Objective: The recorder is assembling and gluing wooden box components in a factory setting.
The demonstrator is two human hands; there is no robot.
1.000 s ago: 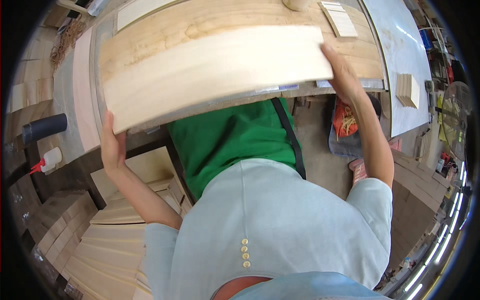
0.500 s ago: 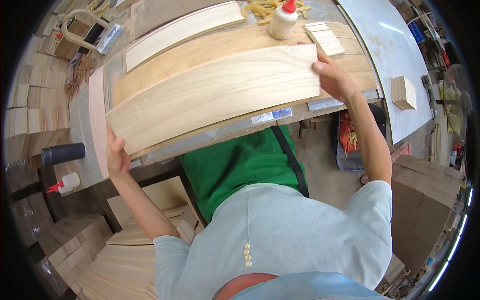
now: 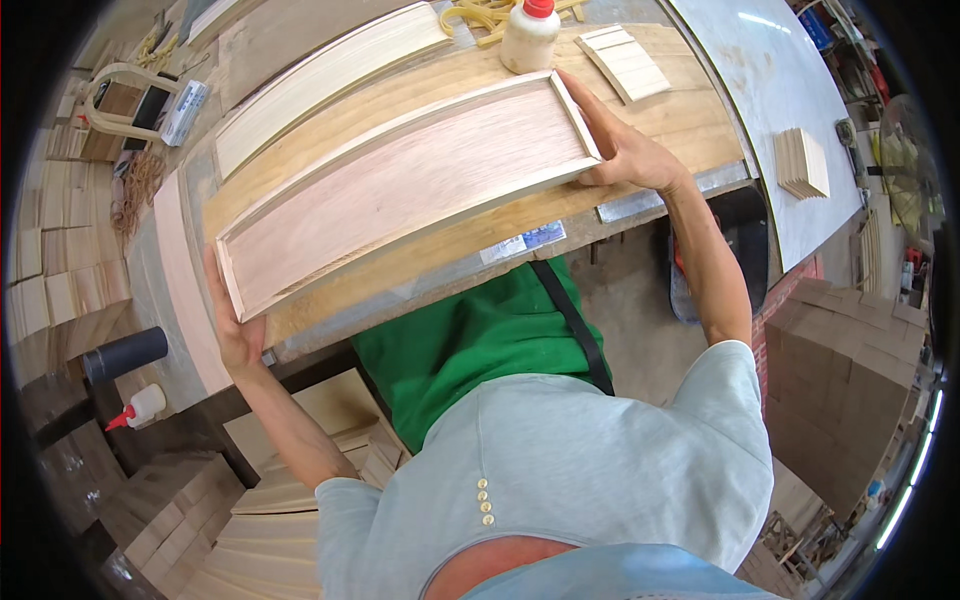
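Note:
A long, shallow wooden tray [image 3: 410, 190] with thin raised rims and a pinkish base is held over the workbench, its open side facing up. My left hand [image 3: 238, 330] grips its left end, with fingers along the outside of the short rim. Around the right end, my right hand [image 3: 630, 150] is closed, thumb near the front corner and fingers behind. Beneath the tray lies a wide wooden board [image 3: 690, 110]. Just behind its right end stands a white glue bottle [image 3: 530, 42] with a red cap.
Small slatted wood pieces [image 3: 622, 62] lie right of the bottle, yellow rubber bands [image 3: 475, 18] left of it. Another long wooden piece [image 3: 330, 85] rests behind. A second glue bottle [image 3: 146, 402] lies at the left. Stacked wood blocks [image 3: 802, 163] sit on the metal-coloured table [image 3: 770, 80] at right.
The tray has been turned over: its flat, pale underside showed before, and now its rimmed inside does. Both hands have stayed at its ends. The whole view has shifted slightly.

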